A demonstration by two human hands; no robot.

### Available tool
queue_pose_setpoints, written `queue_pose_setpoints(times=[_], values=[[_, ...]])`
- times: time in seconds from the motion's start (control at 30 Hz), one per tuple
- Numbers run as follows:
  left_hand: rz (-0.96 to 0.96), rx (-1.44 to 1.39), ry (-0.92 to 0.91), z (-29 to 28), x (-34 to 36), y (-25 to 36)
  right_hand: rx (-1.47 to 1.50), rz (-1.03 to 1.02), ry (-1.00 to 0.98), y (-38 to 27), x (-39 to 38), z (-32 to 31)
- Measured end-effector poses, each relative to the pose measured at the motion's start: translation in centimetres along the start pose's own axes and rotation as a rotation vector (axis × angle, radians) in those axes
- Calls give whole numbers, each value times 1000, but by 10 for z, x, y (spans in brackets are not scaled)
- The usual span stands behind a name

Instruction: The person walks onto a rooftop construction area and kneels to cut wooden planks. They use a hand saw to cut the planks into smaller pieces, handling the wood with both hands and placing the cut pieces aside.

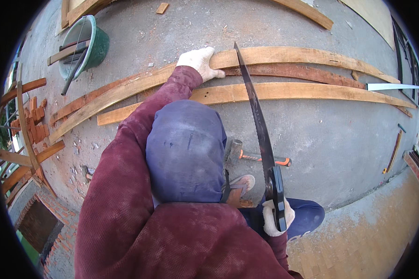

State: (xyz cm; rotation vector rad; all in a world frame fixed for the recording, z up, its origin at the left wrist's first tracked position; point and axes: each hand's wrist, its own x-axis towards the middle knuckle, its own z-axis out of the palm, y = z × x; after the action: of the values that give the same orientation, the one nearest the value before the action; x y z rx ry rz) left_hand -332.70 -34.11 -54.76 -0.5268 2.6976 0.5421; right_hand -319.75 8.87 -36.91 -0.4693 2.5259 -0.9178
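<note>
My left hand [198, 63], in a white knit glove, grips the farthest long wooden plank [302, 55], thumb along its near edge. My right hand [279, 217], gloved too, is closed round the black handle of a hand saw [260, 118]. The dark toothed blade points away from me and crosses over the planks, its tip just beyond the far one. I cannot tell whether it touches the wood. A reddish plank [293, 70] and a pale plank [307, 91] lie alongside, nearer me. A rounded blue cloth shape [186, 153] hides the middle.
A hammer [265, 158] with an orange and black handle lies near a sandalled foot [243, 182]. At the far left, a green bucket [100, 46] holds tools. Bricks [35, 125] and crossed timbers [21, 162] stand left. A slim tool [394, 151] lies right, on the concrete floor [340, 139].
</note>
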Motion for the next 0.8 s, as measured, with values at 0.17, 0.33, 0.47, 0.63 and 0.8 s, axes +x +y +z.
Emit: queue_pose_setpoints(times=[0.17, 0.33, 0.47, 0.63, 0.8], values=[[-4, -13, 21, 2, 0, 0, 82, 92, -46, 18, 122, 55], [-9, -7, -24, -7, -1, 5, 212, -25, 39, 49, 105, 65], [4, 20, 48, 5, 1, -1, 0, 138, -64, 11, -4, -1], [-10, 28, 52, 9, 0, 0, 169, 35, 16, 33, 115, 65], [-1, 12, 32, -3, -4, 5, 225, -43, 91, 44, 112, 78]])
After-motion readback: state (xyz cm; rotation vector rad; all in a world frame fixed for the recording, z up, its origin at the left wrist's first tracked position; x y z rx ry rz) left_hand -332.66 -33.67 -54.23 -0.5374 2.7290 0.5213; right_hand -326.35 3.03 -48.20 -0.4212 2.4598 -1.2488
